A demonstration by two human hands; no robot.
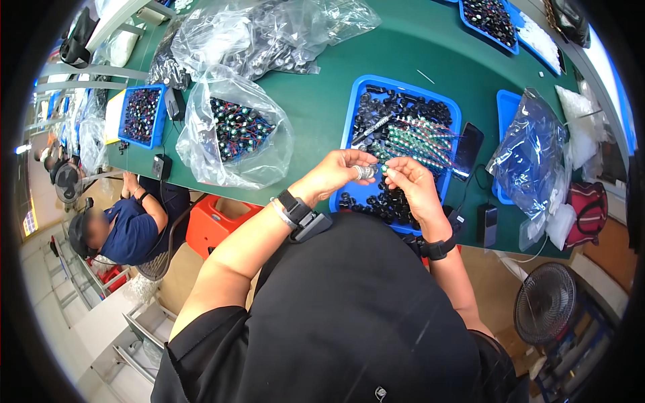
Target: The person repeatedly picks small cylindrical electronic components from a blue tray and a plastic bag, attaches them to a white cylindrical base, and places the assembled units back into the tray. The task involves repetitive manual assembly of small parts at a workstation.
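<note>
Both my hands meet over the near part of a blue tray (pixel 347 127). My left hand (pixel 329 176) is closed on a small silvery, ridged piece (pixel 365 172); its exact kind is too small to tell. Thumb and fingertips of my right hand (pixel 413 187) pinch a small round green part (pixel 384 168) close beside it. Loose black round plastic parts (pixel 390 203) lie in the tray below my hands. Farther back in it, a row of green round parts with thin red wires (pixel 420 142) lies on more black parts, next to a dark pen-like stick (pixel 371 129).
A clear bag (pixel 275 161) of wired parts stands to the left, with large plastic bags (pixel 235 33) behind. Right of the tray lie a phone (pixel 468 149) and a plastic-covered blue tray (pixel 504 107). A seated person (pixel 138 225) is at the left; a fan (pixel 545 302) stands lower right.
</note>
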